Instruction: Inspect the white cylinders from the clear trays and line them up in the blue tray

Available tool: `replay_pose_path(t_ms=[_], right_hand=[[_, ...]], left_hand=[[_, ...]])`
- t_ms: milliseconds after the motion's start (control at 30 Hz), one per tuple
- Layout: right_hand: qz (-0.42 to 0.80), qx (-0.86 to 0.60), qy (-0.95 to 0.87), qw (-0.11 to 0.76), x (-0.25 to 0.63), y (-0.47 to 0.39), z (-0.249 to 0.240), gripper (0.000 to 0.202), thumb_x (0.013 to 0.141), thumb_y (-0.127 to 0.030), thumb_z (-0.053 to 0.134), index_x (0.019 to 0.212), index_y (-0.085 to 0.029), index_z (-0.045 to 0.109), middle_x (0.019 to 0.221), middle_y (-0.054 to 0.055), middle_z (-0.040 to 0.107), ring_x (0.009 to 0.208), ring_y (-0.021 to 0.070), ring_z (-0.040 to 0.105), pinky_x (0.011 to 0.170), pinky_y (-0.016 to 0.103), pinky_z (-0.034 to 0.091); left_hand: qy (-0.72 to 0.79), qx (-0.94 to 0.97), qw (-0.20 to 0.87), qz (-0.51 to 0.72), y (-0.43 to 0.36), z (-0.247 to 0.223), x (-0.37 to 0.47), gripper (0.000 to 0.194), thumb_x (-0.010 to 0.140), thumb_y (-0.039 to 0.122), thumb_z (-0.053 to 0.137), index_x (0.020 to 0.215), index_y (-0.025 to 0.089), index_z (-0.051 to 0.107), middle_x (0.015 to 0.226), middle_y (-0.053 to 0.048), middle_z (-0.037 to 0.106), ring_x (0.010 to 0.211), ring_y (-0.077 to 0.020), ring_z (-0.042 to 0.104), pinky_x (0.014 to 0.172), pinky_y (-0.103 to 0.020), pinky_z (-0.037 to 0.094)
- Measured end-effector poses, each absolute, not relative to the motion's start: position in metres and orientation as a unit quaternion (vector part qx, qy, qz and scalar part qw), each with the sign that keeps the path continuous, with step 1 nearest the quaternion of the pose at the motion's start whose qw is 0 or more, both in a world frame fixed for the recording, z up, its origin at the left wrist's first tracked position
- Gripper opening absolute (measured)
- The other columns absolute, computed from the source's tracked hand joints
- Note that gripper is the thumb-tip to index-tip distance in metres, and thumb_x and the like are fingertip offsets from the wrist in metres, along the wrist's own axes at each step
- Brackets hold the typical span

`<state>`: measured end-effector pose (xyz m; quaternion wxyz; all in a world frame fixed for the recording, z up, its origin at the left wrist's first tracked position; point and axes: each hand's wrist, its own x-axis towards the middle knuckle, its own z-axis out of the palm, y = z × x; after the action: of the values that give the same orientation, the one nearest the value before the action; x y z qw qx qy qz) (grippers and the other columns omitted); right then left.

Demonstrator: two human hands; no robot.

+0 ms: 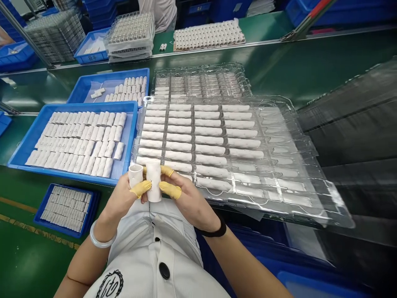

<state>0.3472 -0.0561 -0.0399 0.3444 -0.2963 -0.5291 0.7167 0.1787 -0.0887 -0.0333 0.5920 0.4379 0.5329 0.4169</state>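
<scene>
Close to my body, both hands hold small white hollow tubes. My left hand (119, 198) has one white tube (135, 177) tucked upright against the fingers, and its yellow-capped thumb presses on a second white tube (154, 184). My right hand (189, 200) grips that second tube from the other side, with yellow finger covers on thumb and index finger. Small dark marks show on the second tube beside the left thumb. Just beyond the hands lies a clear plastic tray (281, 142), its left columns filled with white tubes lying flat.
Left of the clear tray stands a blue bin (135, 124) with rows of white tubes. Behind it is another blue bin (83, 85). A lower blue bin (46, 198) stands near the floor. More clear trays (245, 78) lie behind. Across the bench, a person (159, 14) is partly visible.
</scene>
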Motion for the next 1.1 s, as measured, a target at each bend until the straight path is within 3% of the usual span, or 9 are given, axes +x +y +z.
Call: replay_pose_path(t_ms=[133,233,433,600,767,1100], right_hand=[[0.627,-0.338,-0.582,0.392,0.348,-0.057,-0.037,0.022,0.088,-0.037,0.065,0.104,-0.022,0.066,0.105,0.006,0.066,0.089,0.0187,0.063,0.07,0.031,0.055],[0.471,-0.363,-0.65,0.474,0.351,-0.06,-0.04,0.018,0.088,-0.026,0.067,0.106,-0.024,0.065,0.101,0.004,0.069,0.093,0.0188,0.065,0.079,0.033,0.056],[0.266,-0.373,-0.721,0.52,0.353,-0.064,-0.044,0.026,0.09,-0.018,0.065,0.114,-0.027,0.063,0.103,0.005,0.073,0.094,0.0206,0.067,0.083,0.037,0.056],[0.241,-0.389,-0.713,0.531,0.358,-0.06,-0.046,0.031,0.089,-0.016,0.066,0.117,-0.027,0.063,0.104,0.005,0.072,0.095,0.0207,0.067,0.083,0.037,0.056],[0.237,-0.404,-0.711,0.525,0.362,-0.055,-0.047,0.031,0.09,-0.018,0.066,0.119,-0.028,0.064,0.105,0.005,0.073,0.094,0.0216,0.068,0.08,0.038,0.057],[0.216,-0.394,-0.721,0.527,0.364,-0.048,-0.052,0.037,0.089,-0.015,0.066,0.122,-0.03,0.063,0.106,0.006,0.073,0.095,0.0235,0.068,0.081,0.042,0.057]], left_hand=[[0.535,0.472,0.551,0.433,-0.09,-0.036,0.182,0.034,0.083,0.048,0.07,0.092,0.017,0.056,0.069,0.003,0.053,0.056,-0.0088,0.045,0.052,-0.022,0.039],[0.497,0.519,0.495,0.489,-0.09,-0.035,0.183,0.033,0.094,0.052,0.054,0.104,0.021,0.052,0.072,0.003,0.051,0.06,-0.0105,0.045,0.058,-0.024,0.043],[0.447,0.633,0.362,0.518,-0.083,-0.036,0.18,0.022,0.096,0.034,0.055,0.113,0.021,0.062,0.104,-0.009,0.063,0.097,-0.0191,0.061,0.089,-0.034,0.051],[0.427,0.667,0.343,0.504,-0.078,-0.041,0.182,0.036,0.093,0.021,0.059,0.129,0.026,0.062,0.114,-0.009,0.064,0.107,-0.0205,0.061,0.092,-0.033,0.052],[0.423,0.696,0.29,0.503,-0.074,-0.041,0.187,0.045,0.087,0.01,0.066,0.128,0.028,0.063,0.11,-0.007,0.065,0.104,-0.0195,0.061,0.09,-0.033,0.051],[0.43,0.716,0.207,0.509,-0.068,-0.038,0.19,0.05,0.086,0.011,0.067,0.131,0.03,0.061,0.113,-0.007,0.068,0.104,-0.021,0.06,0.091,-0.037,0.051]])
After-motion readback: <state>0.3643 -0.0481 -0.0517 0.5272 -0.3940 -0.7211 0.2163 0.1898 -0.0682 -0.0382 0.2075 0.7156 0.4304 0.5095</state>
